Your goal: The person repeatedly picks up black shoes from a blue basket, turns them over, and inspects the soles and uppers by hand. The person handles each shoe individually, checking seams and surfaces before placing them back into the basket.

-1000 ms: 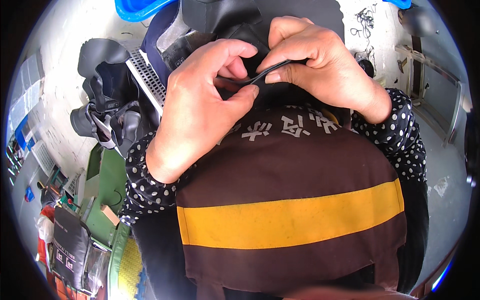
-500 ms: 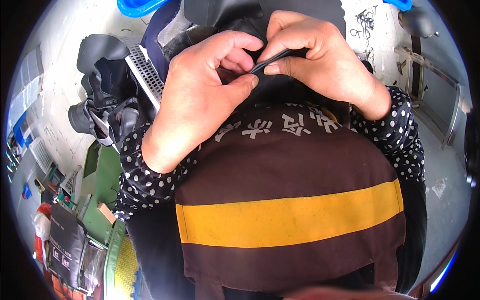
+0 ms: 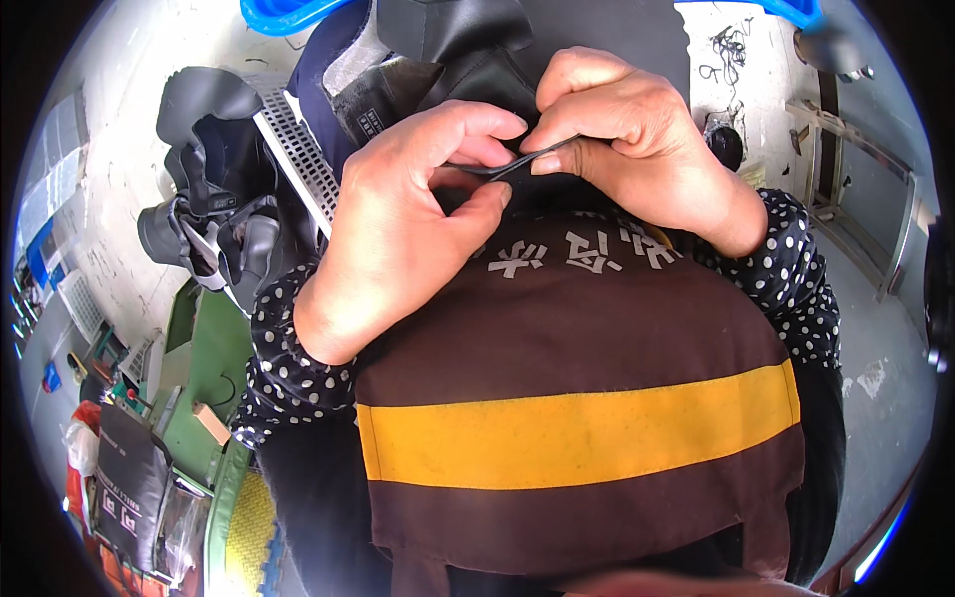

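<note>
A black leather-like piece (image 3: 487, 171) with a thin folded edge is stretched between my hands above my lap. My right hand (image 3: 627, 139) pinches that edge between thumb and bent forefinger. My left hand (image 3: 418, 189) curls loosely round the edge's other end, thumb below and fingers above it. Most of the piece is hidden behind my hands and the apron. Just beyond them lie more black leather parts (image 3: 453, 30), one with grey fuzzy lining (image 3: 356, 68) and a small printed label.
A brown apron (image 3: 587, 338) with a yellow band covers my lap. On the left are a white perforated basket (image 3: 298, 149), black leather uppers (image 3: 214, 169) and a green bench (image 3: 204, 398). Blue bins (image 3: 288, 12) edge the far side. A metal frame (image 3: 865, 189) stands at right.
Both hands have come slightly nearer to me with the black piece. My left thumb has dropped a little from the edge. More of the lined part and its label shows.
</note>
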Demonstrator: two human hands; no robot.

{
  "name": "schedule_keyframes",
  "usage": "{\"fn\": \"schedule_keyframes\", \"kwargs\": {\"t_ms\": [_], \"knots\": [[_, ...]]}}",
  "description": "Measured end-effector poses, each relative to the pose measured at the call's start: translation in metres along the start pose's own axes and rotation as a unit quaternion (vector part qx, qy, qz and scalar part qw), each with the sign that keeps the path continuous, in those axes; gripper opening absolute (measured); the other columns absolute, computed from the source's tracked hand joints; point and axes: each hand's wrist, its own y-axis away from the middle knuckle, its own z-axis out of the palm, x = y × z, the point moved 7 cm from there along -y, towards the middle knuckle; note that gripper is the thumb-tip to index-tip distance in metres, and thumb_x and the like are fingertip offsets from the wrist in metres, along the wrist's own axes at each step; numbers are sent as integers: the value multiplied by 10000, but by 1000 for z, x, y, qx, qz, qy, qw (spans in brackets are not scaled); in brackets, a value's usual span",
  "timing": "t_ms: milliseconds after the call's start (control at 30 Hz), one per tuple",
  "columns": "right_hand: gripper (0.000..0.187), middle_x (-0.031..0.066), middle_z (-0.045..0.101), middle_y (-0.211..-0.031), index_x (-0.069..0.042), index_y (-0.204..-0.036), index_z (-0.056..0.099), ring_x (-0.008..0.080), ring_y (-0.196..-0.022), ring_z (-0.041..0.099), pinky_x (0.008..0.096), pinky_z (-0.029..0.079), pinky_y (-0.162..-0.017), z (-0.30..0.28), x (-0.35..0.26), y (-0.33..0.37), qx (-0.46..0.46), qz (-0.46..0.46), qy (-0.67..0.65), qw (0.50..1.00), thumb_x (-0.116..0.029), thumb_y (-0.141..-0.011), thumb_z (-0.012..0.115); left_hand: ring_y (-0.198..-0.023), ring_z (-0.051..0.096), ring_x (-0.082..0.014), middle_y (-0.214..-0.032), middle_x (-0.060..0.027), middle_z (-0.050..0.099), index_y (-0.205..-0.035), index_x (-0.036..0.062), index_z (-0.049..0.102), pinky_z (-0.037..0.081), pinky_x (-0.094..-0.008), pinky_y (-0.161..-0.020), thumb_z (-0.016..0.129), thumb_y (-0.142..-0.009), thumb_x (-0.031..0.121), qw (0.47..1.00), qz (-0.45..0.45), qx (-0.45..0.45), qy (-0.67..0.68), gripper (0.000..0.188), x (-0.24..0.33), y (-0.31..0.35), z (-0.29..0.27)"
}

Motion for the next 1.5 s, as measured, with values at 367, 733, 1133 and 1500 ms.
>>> {"fn": "schedule_keyframes", "kwargs": {"t_ms": [367,733,1133,1500], "knots": [[148,25,587,-760,-39,-882,745,184,-750,559,326,430,-783,-6,-1,2,41,-30,75,996,-34,-777,849,-1024,715,-159,-1108,-91,718,-1167,14,699,592,-284,-850,783,-833,-98,997,43,56,-38,363,-1,18,-17],[198,26,602,-842,-67,-908,748,222,-806,586,355,444,-794,-11,-2,8,41,-12,134,990,-53,-746,862,-1045,702,-178,-1144,-95,689,-1154,12,696,599,-295,-867,807,-830,-112,982,41,121,142,364,-27,23,-16],[180,-1,595,-824,-90,-888,729,199,-837,608,358,426,-803,-4,0,3,35,-22,94,995,-103,-771,865,-1043,703,-166,-1128,-111,733,-1160,3,714,571,-300,-915,789,-857,-95,981,27,123,148,327,-25,24,-13],[222,13,558,-811,-103,-768,640,210,-843,610,384,446,-854,6,-24,-3,12,-84,248,965,-232,-778,820,-964,718,-145,-1053,-95,770,-1143,-6,742,568,-279,-862,805,-854,-58,985,15,147,87,300,-26,26,-14]]}}
